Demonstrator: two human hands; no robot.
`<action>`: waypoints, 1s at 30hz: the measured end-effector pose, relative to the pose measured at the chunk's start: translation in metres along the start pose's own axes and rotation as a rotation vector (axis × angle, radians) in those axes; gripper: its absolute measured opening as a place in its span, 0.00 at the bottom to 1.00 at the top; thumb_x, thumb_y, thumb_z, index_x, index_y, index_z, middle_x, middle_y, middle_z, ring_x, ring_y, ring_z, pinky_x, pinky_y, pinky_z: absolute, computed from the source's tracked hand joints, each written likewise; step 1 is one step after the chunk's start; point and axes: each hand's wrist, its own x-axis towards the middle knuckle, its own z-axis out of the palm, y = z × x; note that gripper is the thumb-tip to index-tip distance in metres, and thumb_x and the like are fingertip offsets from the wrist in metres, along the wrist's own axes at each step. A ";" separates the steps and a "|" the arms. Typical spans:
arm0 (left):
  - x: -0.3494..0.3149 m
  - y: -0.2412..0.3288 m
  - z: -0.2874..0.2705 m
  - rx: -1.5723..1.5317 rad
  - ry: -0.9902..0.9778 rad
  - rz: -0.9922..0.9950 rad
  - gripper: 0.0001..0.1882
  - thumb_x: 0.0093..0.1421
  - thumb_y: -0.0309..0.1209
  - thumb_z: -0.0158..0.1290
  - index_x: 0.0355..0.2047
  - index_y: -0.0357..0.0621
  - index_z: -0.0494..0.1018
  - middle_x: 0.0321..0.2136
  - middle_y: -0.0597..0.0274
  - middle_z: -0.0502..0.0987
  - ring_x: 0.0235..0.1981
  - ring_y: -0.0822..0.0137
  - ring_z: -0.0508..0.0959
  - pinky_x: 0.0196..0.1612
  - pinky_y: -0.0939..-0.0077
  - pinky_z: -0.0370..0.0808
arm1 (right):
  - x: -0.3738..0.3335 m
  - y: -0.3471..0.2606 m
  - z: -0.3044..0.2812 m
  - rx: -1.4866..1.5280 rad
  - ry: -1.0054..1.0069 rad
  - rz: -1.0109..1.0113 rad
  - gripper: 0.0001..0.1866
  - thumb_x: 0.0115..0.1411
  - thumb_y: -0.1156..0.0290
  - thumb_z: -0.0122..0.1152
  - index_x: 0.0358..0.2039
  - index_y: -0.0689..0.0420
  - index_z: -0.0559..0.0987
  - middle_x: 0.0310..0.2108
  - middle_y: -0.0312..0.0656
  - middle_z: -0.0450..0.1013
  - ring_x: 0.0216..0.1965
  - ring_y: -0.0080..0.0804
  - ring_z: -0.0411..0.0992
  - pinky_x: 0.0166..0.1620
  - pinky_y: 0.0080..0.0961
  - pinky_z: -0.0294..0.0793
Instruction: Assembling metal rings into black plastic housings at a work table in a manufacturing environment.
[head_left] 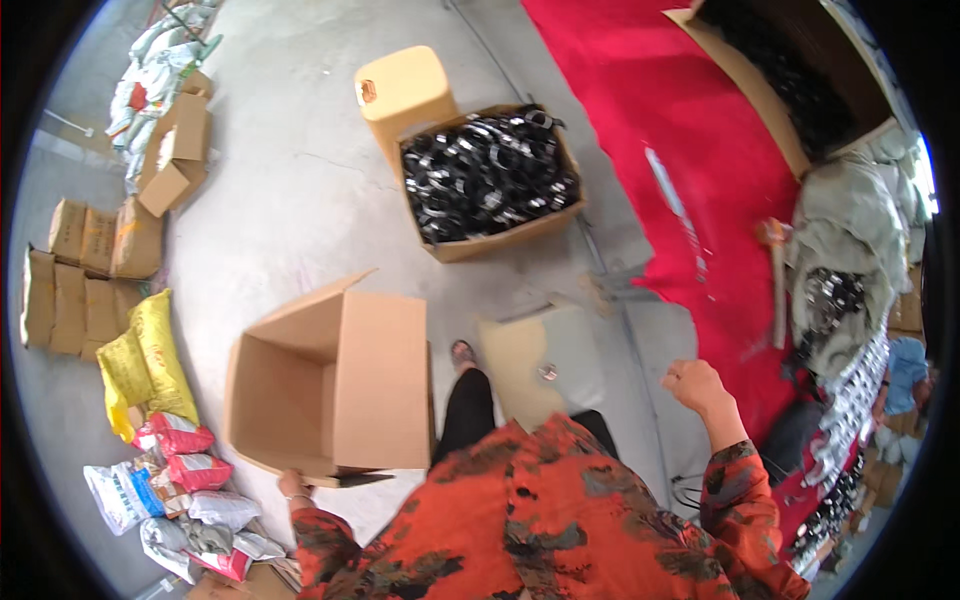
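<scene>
Cardboard box (382,385): beside the left leg (467,412), mouth open; tugged by one corner, it could swing or tip.
Left hand (295,487): at its near rim; I can't tell whether the fingers pinch; a loose hold might slip.
Right hand (693,384): well apart, fingers curled inward, seemingly empty, steadying nothing.
Full box (505,240): heaped black pieces (490,175); a knock could spill some.

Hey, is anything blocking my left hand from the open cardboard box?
Nothing visible: your left hand is right at the near edge of the open cardboard box, apparently touching it. Your right hand is apart, beyond your leg.
</scene>
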 end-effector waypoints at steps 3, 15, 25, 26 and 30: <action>0.003 -0.017 0.027 -0.212 0.037 -0.145 0.19 0.45 0.22 0.48 0.41 0.36 0.67 0.35 0.47 0.72 0.33 0.45 0.76 0.29 0.40 0.76 | 0.042 -0.070 0.010 0.004 -0.127 -0.255 0.17 0.55 0.56 0.53 0.33 0.57 0.77 0.35 0.53 0.75 0.40 0.52 0.72 0.44 0.44 0.70; -0.036 -0.185 0.082 -0.441 0.078 -0.285 0.21 0.51 0.27 0.45 0.47 0.38 0.68 0.40 0.47 0.75 0.43 0.49 0.76 0.41 0.49 0.77 | 0.401 -0.091 0.133 0.406 -0.056 -0.177 0.26 0.54 0.58 0.58 0.51 0.59 0.69 0.44 0.54 0.73 0.47 0.52 0.70 0.50 0.41 0.67; -0.143 0.032 0.413 0.295 -0.221 0.950 0.22 0.57 0.21 0.45 0.54 0.36 0.64 0.49 0.53 0.71 0.49 0.61 0.72 0.48 0.70 0.70 | 0.550 -0.092 0.099 0.961 0.005 0.157 0.32 0.60 0.63 0.52 0.63 0.49 0.54 0.50 0.43 0.66 0.46 0.35 0.68 0.41 0.34 0.72; -0.149 0.042 0.457 0.334 -0.296 0.879 0.24 0.57 0.25 0.48 0.55 0.37 0.63 0.48 0.55 0.72 0.48 0.62 0.72 0.47 0.71 0.71 | 0.559 -0.098 0.105 0.989 -0.056 0.125 0.30 0.59 0.66 0.50 0.61 0.47 0.55 0.53 0.43 0.64 0.49 0.38 0.67 0.45 0.37 0.71; -0.102 0.037 0.600 -0.153 -0.735 -0.142 0.26 0.61 0.42 0.48 0.56 0.43 0.59 0.56 0.53 0.59 0.57 0.53 0.62 0.52 0.49 0.69 | 0.587 -0.116 0.129 1.139 -0.121 0.080 0.27 0.57 0.71 0.48 0.58 0.46 0.58 0.51 0.42 0.66 0.45 0.37 0.70 0.41 0.35 0.75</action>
